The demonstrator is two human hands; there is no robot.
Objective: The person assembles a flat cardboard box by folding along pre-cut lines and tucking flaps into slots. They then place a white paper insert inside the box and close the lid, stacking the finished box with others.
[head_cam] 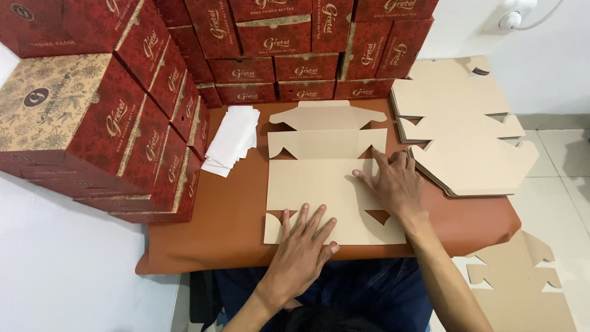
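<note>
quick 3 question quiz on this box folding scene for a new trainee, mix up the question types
1. True or false: both hands rest flat on the unfolded cardboard blank.
2. Multiple choice: where is the stack of flat blanks? A) to the person's left B) to the person's right C) on the floor behind the red boxes
3. Short answer: what lies between the red boxes and the blank being worked on?

Key
1. True: the left hand presses the near edge and the right hand presses the right side, both open-palmed on the brown table.
2. B
3. A small pile of white paper sheets.
</note>
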